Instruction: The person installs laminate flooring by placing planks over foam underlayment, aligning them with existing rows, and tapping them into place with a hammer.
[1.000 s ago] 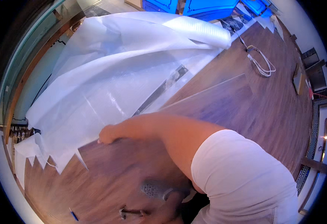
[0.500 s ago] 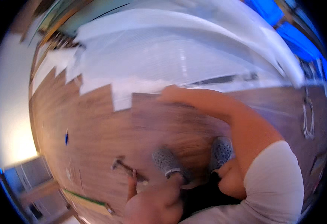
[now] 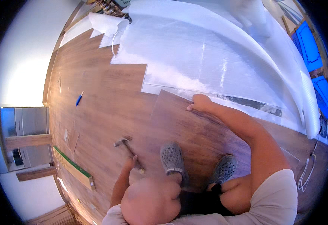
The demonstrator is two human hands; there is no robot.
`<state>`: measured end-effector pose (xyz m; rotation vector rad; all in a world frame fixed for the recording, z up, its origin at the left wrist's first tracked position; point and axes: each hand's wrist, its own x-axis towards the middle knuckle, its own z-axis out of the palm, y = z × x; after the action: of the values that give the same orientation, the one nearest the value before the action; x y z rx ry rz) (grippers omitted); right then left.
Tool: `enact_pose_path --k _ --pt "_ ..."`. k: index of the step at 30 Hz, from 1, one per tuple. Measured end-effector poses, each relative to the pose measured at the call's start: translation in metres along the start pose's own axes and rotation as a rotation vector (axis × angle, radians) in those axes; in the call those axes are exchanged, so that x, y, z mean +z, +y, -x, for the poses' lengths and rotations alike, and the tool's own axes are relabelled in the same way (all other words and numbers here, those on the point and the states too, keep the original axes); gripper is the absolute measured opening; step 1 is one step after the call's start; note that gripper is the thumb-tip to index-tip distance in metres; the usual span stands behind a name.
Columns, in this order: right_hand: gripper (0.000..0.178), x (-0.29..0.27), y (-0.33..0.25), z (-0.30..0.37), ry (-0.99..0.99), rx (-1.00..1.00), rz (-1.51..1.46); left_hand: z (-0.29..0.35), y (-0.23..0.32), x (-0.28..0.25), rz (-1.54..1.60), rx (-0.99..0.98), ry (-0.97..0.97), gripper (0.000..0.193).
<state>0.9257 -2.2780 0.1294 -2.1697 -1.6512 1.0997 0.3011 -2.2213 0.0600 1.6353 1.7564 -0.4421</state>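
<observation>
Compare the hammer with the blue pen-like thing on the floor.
The hammer is larger; the blue pen-like thing is slimmer. The hammer has a crosswise head; the blue pen-like thing is straight. The left hand is on the hammer's handle; no hand touches the blue pen-like thing. Both are elongated.

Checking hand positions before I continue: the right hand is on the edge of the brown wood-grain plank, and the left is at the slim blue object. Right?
Not quite: the head view shows the left hand at the grey-headed hammer, not the slim blue object. The right hand is on the edge of the brown wood-grain plank.
</observation>
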Motion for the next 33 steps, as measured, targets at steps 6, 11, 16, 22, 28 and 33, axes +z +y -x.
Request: enact_pose_path --k 6,11,16,22,28,33 --pt "0.059 0.009 0.007 -0.005 0.108 0.021 -0.089 0.003 0.055 0.004 -0.190 0.084 0.022 0.063" --pt "0.054 -0.020 0.018 -0.001 0.091 0.011 -0.124 0.046 0.255 0.029 0.718 0.411 -0.358 0.055" --pt "0.050 -0.080 -0.033 0.002 0.172 0.009 -0.321 0.097 0.358 0.078 1.332 0.287 -0.857 0.051" --pt "0.056 -0.106 -0.074 -0.013 0.216 -0.006 -0.462 0.130 0.400 0.082 1.543 0.181 -1.048 0.046" --pt "0.081 -0.071 0.012 0.077 -0.243 0.116 -0.203 0.111 0.331 0.046 0.339 0.702 -0.396 0.040" --pt "0.056 -0.026 0.158 0.279 -0.278 0.427 -0.194 0.055 0.314 0.030 1.668 0.175 -0.651 0.037"
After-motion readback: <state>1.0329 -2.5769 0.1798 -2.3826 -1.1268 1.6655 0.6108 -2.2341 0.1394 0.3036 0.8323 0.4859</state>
